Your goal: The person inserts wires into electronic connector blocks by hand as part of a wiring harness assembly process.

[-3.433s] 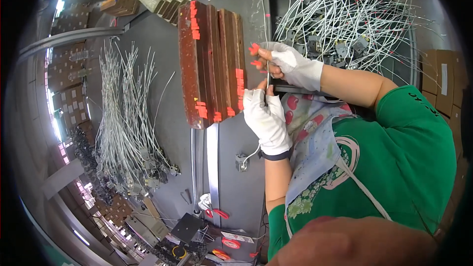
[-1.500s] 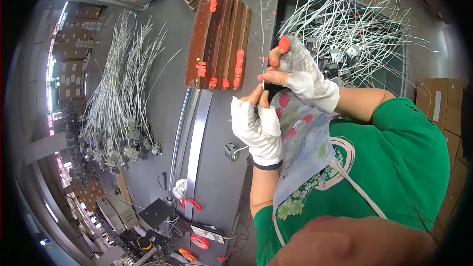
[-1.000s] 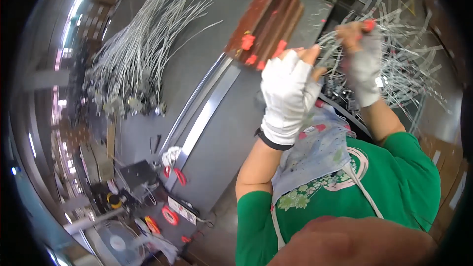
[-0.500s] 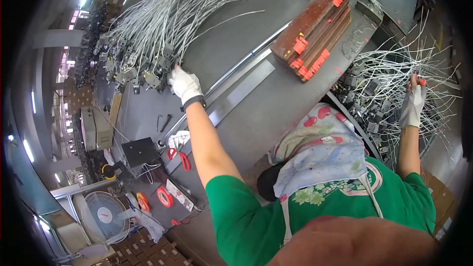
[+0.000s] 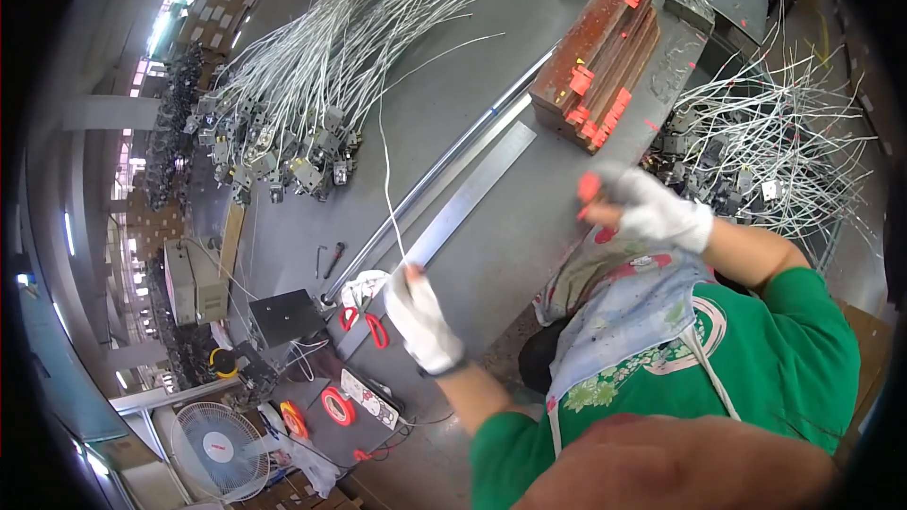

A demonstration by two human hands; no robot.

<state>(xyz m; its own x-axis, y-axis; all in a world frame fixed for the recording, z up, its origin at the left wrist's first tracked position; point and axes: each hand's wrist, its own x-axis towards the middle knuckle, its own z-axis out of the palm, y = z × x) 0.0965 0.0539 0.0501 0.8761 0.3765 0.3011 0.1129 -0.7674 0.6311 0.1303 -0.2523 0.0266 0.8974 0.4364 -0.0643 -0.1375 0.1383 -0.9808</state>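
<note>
My left hand [image 5: 422, 326], in a white glove with bare fingertips, is closed in a pinch on the end of a white wire [image 5: 386, 165]. That wire runs up to a bundle of white wires [image 5: 326, 33] lying on the table. Small grey metal blocks [image 5: 307, 173] are massed at the bundle's near end. My right hand [image 5: 652, 206], gloved too, hangs in front of the patterned apron, its thumb and forefinger tipped in red. Motion smears its fingers, so whether it holds anything is unclear. Right of it lies a second tangle of white wires [image 5: 784, 123] with similar blocks.
A metal rod [image 5: 453, 165] and a flat metal strip [image 5: 482, 189] cross the table. Stacked brown boards [image 5: 590, 61] with red tape stand beyond. Red-handled scissors [image 5: 376, 329], a roll of red tape [image 5: 337, 406], a black box [image 5: 286, 317] and a fan [image 5: 219, 447] are at left.
My left hand has drawn back from the blocks toward me, pulling one wire along. My right hand has left the right-hand tangle and come in over my lap.
</note>
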